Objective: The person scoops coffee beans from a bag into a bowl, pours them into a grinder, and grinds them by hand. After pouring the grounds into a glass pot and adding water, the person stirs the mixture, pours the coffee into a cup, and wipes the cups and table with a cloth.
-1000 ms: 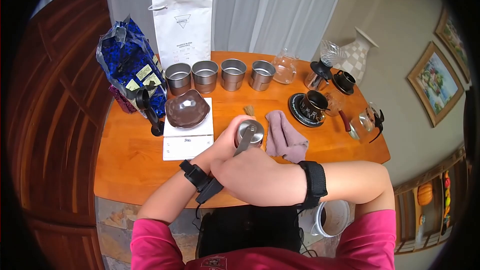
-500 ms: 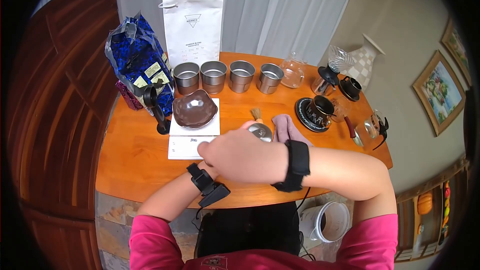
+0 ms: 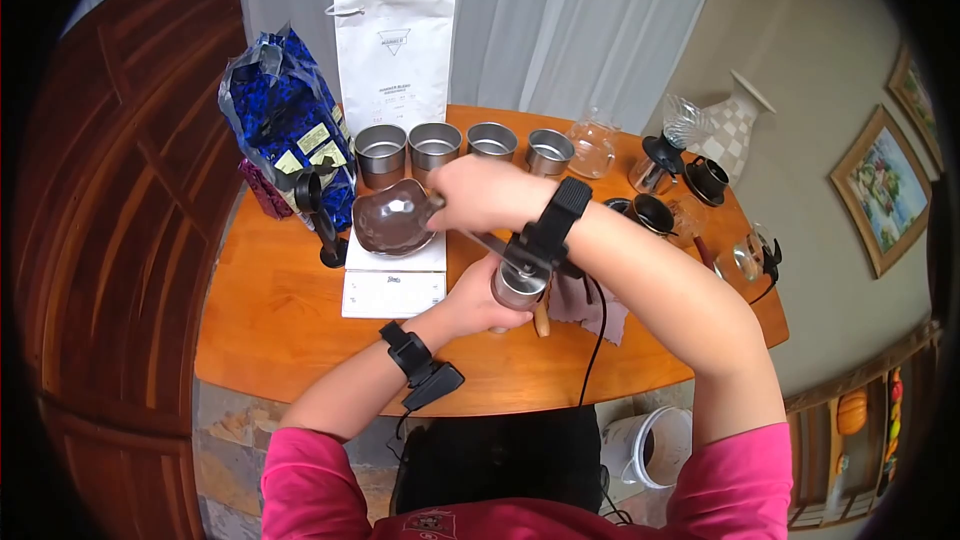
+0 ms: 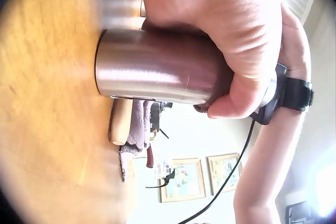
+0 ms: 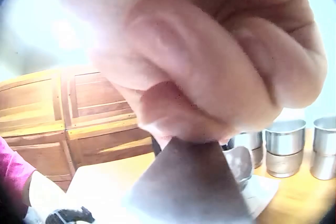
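Observation:
My left hand (image 3: 472, 302) grips a cylindrical steel hand coffee grinder (image 4: 152, 66) around its upper body, thumb on the near side. The grinder stands upright, its base right at the wooden tabletop in the left wrist view. On its top, a flat metal crank (image 5: 191, 182) reaches toward the far left. My right hand (image 3: 485, 192) holds the crank's outer end with curled fingers, the knob (image 3: 436, 200) partly covered by them. A brown bowl (image 3: 392, 228) on a white scale (image 3: 395, 297) lies just left of that hand.
A wooden-handled brush (image 3: 542, 320) and a mauve cloth (image 3: 592, 315) lie right of the grinder. Several steel cups (image 3: 435, 148) line the back, before a white bag (image 3: 395, 60) and beside a blue bag (image 3: 285, 100). Glass coffee ware (image 3: 745, 258) stands on the right.
My right hand has swung the crank round from the near side, past the left, to the far left. The left hand keeps its hold on the grinder.

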